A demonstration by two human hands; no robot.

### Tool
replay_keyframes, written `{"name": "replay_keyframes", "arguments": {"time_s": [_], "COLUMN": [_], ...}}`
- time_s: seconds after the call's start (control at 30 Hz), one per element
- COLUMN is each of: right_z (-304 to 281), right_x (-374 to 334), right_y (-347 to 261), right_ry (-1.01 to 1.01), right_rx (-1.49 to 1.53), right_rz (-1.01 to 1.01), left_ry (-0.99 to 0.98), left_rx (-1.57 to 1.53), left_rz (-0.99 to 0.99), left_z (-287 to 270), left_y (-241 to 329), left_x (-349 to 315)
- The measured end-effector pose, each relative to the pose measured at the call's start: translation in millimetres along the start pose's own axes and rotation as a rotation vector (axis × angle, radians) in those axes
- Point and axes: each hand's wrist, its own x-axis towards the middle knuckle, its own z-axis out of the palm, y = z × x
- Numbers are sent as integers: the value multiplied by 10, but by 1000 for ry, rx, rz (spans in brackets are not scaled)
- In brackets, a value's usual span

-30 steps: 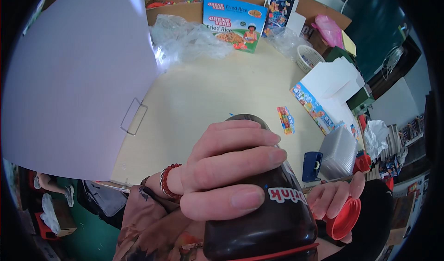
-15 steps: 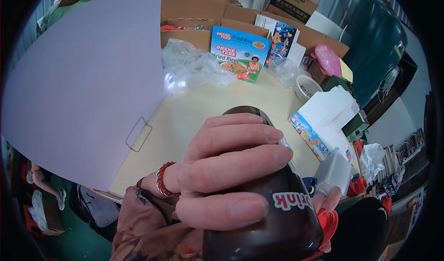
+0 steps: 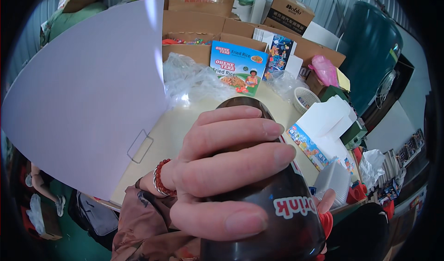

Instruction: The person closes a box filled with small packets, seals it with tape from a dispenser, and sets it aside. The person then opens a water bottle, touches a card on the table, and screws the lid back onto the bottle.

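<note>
My left hand [image 3: 226, 168], a red bead bracelet on its wrist, is wrapped over a large dark brown bottle [image 3: 286, 233] tilted close in front of me. Pale lettering with a red edge shows on the bottle's side; its rounded far end points toward the table. At the bottle's lower right, a red lid [image 3: 326, 223] peeks out. Fingertips of my right hand [image 3: 326, 201] curl around this lid from behind; the bottle hides most of that hand.
A big pale panel [image 3: 88, 99] rises at the left. On the table stand a blue food box [image 3: 238, 66], crumpled clear plastic [image 3: 194, 78], a white basket [image 3: 305, 99], an opened white-and-blue carton [image 3: 323, 127] and a clear plastic tray [image 3: 334, 182]. Cardboard boxes [image 3: 199, 2] line the back.
The bottle and both hands have shifted slightly within the view, and less of the red lid and right hand shows. The background sits a little lower. Both grips stay the same.
</note>
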Motion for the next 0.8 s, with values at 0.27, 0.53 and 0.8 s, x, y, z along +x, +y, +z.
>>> {"name": "replay_keyframes", "arguments": {"time_s": [0.27,0.53,0.8], "right_z": [-52,-56,-53], "right_x": [59,80,132], "right_y": [2,19,-114], "right_ry": [-32,-77,-137], "right_rx": [20,49,55], "right_rz": [25,8,101], "left_ry": [57,40,-23], "left_rx": [84,107,67], "left_rz": [28,63,113], "left_z": [33,34,-6], "left_y": [-6,-9,-3], "left_x": [81,159,221]}}
